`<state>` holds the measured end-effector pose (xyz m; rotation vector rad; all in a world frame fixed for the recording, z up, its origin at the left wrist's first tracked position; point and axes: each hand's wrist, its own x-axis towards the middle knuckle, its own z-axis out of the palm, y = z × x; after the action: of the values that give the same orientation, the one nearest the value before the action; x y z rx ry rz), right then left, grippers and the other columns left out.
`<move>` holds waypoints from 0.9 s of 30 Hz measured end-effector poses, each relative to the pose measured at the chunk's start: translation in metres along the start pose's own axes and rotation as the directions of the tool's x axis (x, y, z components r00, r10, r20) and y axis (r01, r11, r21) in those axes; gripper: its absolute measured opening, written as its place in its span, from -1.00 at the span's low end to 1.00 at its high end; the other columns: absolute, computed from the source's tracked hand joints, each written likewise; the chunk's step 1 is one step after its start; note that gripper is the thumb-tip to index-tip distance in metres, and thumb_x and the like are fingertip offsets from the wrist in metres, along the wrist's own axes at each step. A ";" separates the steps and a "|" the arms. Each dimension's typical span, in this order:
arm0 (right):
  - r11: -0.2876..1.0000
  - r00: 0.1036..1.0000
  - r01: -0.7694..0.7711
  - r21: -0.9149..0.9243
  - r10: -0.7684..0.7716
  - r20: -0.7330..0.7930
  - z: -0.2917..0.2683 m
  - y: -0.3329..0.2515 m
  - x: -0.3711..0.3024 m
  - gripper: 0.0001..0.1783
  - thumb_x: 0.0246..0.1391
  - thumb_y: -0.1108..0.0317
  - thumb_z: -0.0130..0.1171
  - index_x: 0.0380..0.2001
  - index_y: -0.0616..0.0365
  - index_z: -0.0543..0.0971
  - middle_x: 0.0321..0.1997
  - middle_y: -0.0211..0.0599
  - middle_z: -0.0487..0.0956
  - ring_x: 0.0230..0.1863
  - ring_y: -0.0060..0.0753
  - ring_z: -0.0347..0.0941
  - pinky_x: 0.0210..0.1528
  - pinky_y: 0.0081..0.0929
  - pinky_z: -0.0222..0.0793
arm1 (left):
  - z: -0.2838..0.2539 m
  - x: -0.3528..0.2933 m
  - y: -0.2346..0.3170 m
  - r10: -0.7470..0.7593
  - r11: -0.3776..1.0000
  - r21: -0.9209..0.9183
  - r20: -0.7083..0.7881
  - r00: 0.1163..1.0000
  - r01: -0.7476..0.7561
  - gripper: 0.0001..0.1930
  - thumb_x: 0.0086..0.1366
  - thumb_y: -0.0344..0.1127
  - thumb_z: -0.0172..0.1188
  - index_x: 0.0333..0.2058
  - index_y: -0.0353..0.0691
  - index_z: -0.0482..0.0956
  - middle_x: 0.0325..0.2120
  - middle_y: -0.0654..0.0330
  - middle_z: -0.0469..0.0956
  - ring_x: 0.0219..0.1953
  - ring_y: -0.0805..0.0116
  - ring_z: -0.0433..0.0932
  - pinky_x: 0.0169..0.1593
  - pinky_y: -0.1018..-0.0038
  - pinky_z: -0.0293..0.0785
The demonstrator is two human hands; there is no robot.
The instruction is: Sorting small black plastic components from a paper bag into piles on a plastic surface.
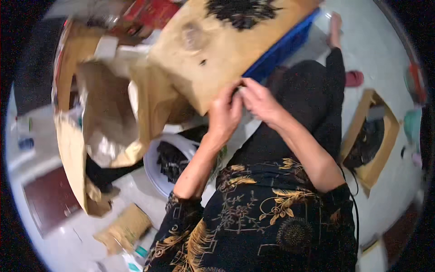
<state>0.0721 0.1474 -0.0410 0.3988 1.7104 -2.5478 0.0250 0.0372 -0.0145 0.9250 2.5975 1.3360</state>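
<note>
My left hand (225, 111) and my right hand (262, 100) meet at the near edge of a tan board (217, 54). Their fingertips are pinched together around something small and dark, too hidden and blurred to name. A heap of thin black pieces (242, 11) lies on the far part of the board. Nearer on it are a small clear, roundish thing (192, 37) and one small black piece (203, 62). Below my left forearm stands a white bucket (152, 170) with black pieces (171, 162) inside.
A blue crate (285, 45) is under the board's right side. A large open tan sack (149, 99) stands at left. On the floor are a cardboard box (389, 122) with black contents, a brown packet (124, 228) and a red slipper (354, 78).
</note>
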 end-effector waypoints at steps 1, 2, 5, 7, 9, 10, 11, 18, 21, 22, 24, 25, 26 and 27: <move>0.992 0.993 -0.118 0.045 0.117 0.017 0.005 -0.005 -0.002 -0.76 0.17 0.23 -0.15 -0.10 -0.04 0.32 -0.71 -0.71 0.13 -0.76 -0.83 -0.03 -0.79 -0.80 -0.16 | -0.005 -0.005 -0.007 -0.024 1.000 0.003 0.009 1.000 0.024 -0.73 0.11 -0.51 0.01 -0.17 -0.33 0.46 -0.32 0.01 0.54 -0.28 0.35 0.52 -0.21 0.47 0.42; 0.983 0.987 -0.158 0.095 0.155 0.036 0.004 -0.004 -0.004 -0.74 0.18 0.23 -0.16 -0.08 -0.04 0.32 -0.73 -0.74 0.11 -0.79 -0.85 -0.07 -0.80 -0.82 -0.21 | -0.003 -0.008 -0.013 -0.155 0.988 0.005 0.094 0.983 0.155 -0.74 0.10 -0.51 0.02 -0.19 -0.31 0.46 -0.34 0.01 0.53 -0.31 0.35 0.52 -0.23 0.46 0.42; 0.962 0.949 -0.271 -0.035 0.273 0.158 0.001 -0.011 -0.010 -0.71 0.19 0.25 -0.18 -0.05 0.08 0.31 -0.74 -0.70 0.10 -0.79 -0.85 -0.09 -0.80 -0.82 -0.22 | -0.009 -0.023 -0.022 0.046 0.995 -0.083 -0.025 0.999 -0.047 -0.71 0.07 -0.53 0.05 -0.17 -0.27 0.44 -0.42 0.02 0.52 -0.36 0.31 0.53 -0.28 0.50 0.41; 0.962 0.938 -0.266 -0.054 0.271 0.215 0.009 -0.012 -0.013 -0.72 0.20 0.25 -0.20 -0.06 0.09 0.32 -0.74 -0.68 0.11 -0.79 -0.85 -0.09 -0.80 -0.82 -0.21 | -0.042 -0.047 -0.024 -0.037 0.999 -0.019 -0.099 0.994 0.035 -0.70 0.06 -0.53 0.05 -0.16 -0.26 0.43 -0.40 0.02 0.51 -0.37 0.30 0.52 -0.28 0.51 0.41; 0.973 0.958 -0.229 -0.004 0.226 0.178 0.003 -0.020 -0.016 -0.72 0.20 0.24 -0.19 -0.07 0.10 0.32 -0.74 -0.66 0.11 -0.79 -0.84 -0.09 -0.81 -0.81 -0.19 | -0.076 -0.072 -0.025 -0.124 0.986 0.085 -0.210 0.970 0.145 -0.68 0.07 -0.54 0.03 -0.14 -0.24 0.42 -0.33 0.01 0.50 -0.39 0.33 0.50 -0.30 0.53 0.40; 0.970 0.963 -0.237 0.053 0.227 0.145 0.001 -0.020 -0.016 -0.73 0.20 0.23 -0.17 -0.10 0.08 0.34 -0.73 -0.66 0.11 -0.79 -0.84 -0.09 -0.81 -0.80 -0.17 | -0.097 -0.087 -0.022 -0.276 0.939 0.146 -0.225 0.934 0.313 -0.69 0.08 -0.53 0.01 -0.14 -0.22 0.42 -0.30 0.03 0.49 -0.38 0.33 0.50 -0.28 0.53 0.39; 0.974 0.969 -0.221 0.045 0.215 0.125 0.002 -0.019 -0.016 -0.73 0.20 0.23 -0.17 -0.10 0.08 0.34 -0.73 -0.66 0.11 -0.79 -0.84 -0.09 -0.81 -0.80 -0.17 | -0.113 -0.112 -0.044 -0.201 0.931 0.234 -0.309 0.930 0.279 -0.69 0.10 -0.51 0.01 -0.13 -0.23 0.42 -0.30 0.03 0.50 -0.34 0.28 0.52 -0.24 0.49 0.40; 0.965 0.966 -0.231 0.128 0.211 0.151 0.000 -0.015 -0.016 -0.76 0.17 0.17 -0.12 -0.20 0.06 0.37 -0.71 -0.66 0.13 -0.78 -0.83 -0.10 -0.79 -0.80 -0.20 | -0.166 -0.187 -0.089 -0.235 0.571 0.733 -0.287 0.929 0.371 -0.68 0.05 -0.44 0.07 -0.14 -0.19 0.41 -0.33 -0.03 0.47 -0.25 0.00 0.43 -0.13 0.23 0.33; 0.962 0.970 -0.228 0.151 0.210 0.124 -0.002 -0.015 -0.017 -0.77 0.17 0.18 -0.11 -0.21 0.07 0.36 -0.71 -0.65 0.14 -0.79 -0.83 -0.10 -0.79 -0.80 -0.18 | -0.138 -0.139 -0.073 0.009 0.714 0.683 -0.230 0.973 0.154 -0.70 -0.01 -0.46 0.12 -0.22 -0.23 0.45 -0.30 -0.03 0.45 -0.23 -0.03 0.41 -0.12 0.20 0.31; 0.962 0.970 -0.232 0.145 0.217 0.109 -0.001 -0.017 -0.017 -0.77 0.17 0.18 -0.11 -0.21 0.07 0.36 -0.71 -0.65 0.14 -0.78 -0.83 -0.10 -0.79 -0.81 -0.17 | -0.128 -0.119 -0.074 0.054 0.761 0.646 -0.166 0.985 0.067 -0.76 -0.02 -0.49 0.12 -0.29 -0.27 0.46 -0.29 -0.02 0.45 -0.22 0.00 0.41 -0.11 0.24 0.32; 0.965 0.975 -0.214 0.153 0.200 0.099 -0.003 -0.014 -0.015 -0.77 0.17 0.18 -0.11 -0.22 0.08 0.36 -0.70 -0.64 0.14 -0.78 -0.83 -0.08 -0.79 -0.81 -0.15 | -0.095 -0.059 -0.046 0.039 0.884 0.465 -0.197 0.980 0.058 -0.80 0.02 -0.52 0.08 -0.30 -0.30 0.45 -0.29 0.00 0.46 -0.23 0.03 0.44 -0.14 0.32 0.37; 0.960 0.974 -0.218 0.175 0.203 0.100 -0.001 -0.016 -0.015 -0.77 0.17 0.18 -0.11 -0.23 0.08 0.36 -0.70 -0.64 0.14 -0.78 -0.83 -0.08 -0.79 -0.81 -0.15 | -0.082 -0.031 -0.049 0.143 0.913 0.403 -0.169 0.975 -0.064 -0.80 0.03 -0.53 0.07 -0.30 -0.30 0.45 -0.30 -0.01 0.45 -0.25 0.02 0.45 -0.18 0.33 0.39; 0.959 0.976 -0.206 0.195 0.188 0.107 -0.002 -0.015 -0.014 -0.77 0.17 0.18 -0.11 -0.22 0.08 0.36 -0.70 -0.65 0.14 -0.78 -0.83 -0.07 -0.79 -0.81 -0.15 | -0.067 -0.006 -0.048 0.114 0.920 0.390 -0.148 0.982 -0.048 -0.80 0.02 -0.55 0.06 -0.31 -0.27 0.45 -0.33 -0.01 0.44 -0.27 0.02 0.45 -0.22 0.34 0.40; 0.958 0.979 -0.194 0.213 0.174 0.111 -0.003 -0.014 -0.014 -0.77 0.17 0.18 -0.11 -0.22 0.08 0.36 -0.70 -0.65 0.14 -0.77 -0.83 -0.07 -0.79 -0.81 -0.14 | -0.052 0.024 -0.045 0.160 0.933 0.342 -0.125 0.979 -0.109 -0.82 0.05 -0.54 0.06 -0.31 -0.27 0.46 -0.34 0.03 0.45 -0.30 0.09 0.48 -0.24 0.40 0.40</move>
<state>0.0833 0.1541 -0.0263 0.4229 1.2948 -2.5830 -0.0326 -0.0066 -0.0119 1.1055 2.9912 1.0443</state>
